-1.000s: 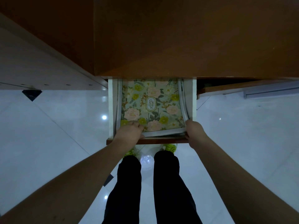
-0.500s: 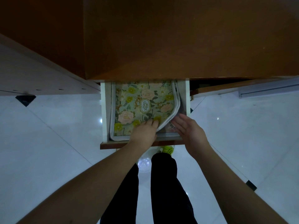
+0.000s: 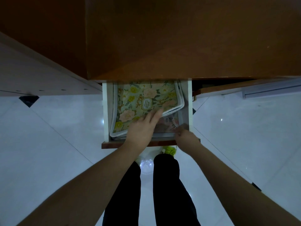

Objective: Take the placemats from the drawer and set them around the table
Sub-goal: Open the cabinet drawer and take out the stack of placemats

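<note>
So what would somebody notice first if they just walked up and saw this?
The floral placemat in the open drawer, its near right corner peeled up by the left hand. Another mat shows beneath it, and the right hand pinches at the stack's front right corner. Above, the brown tabletop fills the upper frame.

Floral green placemat (image 3: 138,101), white-bordered
</note>
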`<state>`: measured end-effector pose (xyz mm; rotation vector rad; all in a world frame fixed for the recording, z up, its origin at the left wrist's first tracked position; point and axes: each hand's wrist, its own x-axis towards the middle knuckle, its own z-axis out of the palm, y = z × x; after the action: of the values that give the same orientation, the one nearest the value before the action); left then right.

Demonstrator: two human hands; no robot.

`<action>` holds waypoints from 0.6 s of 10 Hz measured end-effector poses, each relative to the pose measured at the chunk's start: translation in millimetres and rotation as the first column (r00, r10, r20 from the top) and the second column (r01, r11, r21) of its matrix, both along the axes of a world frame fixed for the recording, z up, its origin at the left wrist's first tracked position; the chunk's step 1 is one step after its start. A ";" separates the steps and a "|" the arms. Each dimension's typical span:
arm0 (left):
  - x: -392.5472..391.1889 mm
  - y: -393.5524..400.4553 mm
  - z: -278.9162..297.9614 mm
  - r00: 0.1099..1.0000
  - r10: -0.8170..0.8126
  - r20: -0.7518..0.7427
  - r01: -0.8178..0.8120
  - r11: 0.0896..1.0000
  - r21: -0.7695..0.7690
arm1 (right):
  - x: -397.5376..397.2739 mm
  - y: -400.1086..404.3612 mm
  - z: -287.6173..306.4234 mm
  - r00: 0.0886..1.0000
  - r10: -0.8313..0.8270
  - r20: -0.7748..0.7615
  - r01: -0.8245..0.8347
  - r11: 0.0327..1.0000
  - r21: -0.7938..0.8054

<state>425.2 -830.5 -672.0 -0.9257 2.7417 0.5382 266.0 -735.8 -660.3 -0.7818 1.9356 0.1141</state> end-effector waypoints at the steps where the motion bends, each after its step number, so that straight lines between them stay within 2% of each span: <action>1: 6.7 -2.5 12.0 0.992 -0.124 0.011 0.124 0.990 -0.065 | 14.6 5.0 -21.2 0.965 0.261 -0.024 -0.248 0.940 0.232; 2: 11.3 -4.8 1.7 0.982 -0.186 -0.015 0.185 0.981 -0.063 | 28.3 3.3 -21.6 0.935 0.350 -0.050 -0.333 0.919 0.213; 3: 10.1 -3.3 -0.6 0.985 -0.169 0.038 0.170 0.985 -0.028 | 29.6 -10.7 -13.0 0.985 0.160 -0.059 -0.131 0.931 0.340; 4: 11.3 -3.4 -1.1 0.986 -0.148 0.073 0.149 0.989 -0.010 | 42.2 -8.1 -20.2 0.947 0.255 -0.195 -0.187 0.932 0.310; 5: 15.3 -0.2 -13.2 0.981 -0.164 0.099 0.166 0.986 -0.012 | 48.7 -10.6 -23.7 0.942 0.203 -0.268 -0.132 0.956 0.260; 6: 22.3 2.9 -23.6 0.966 -0.163 0.200 0.177 0.983 -0.056 | 39.4 -21.4 -27.6 0.972 -0.077 -0.222 0.136 0.955 0.263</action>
<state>447.5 -827.6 -695.6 -0.7073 2.6440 0.3003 305.4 -757.2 -688.0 -0.4924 2.0980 0.4065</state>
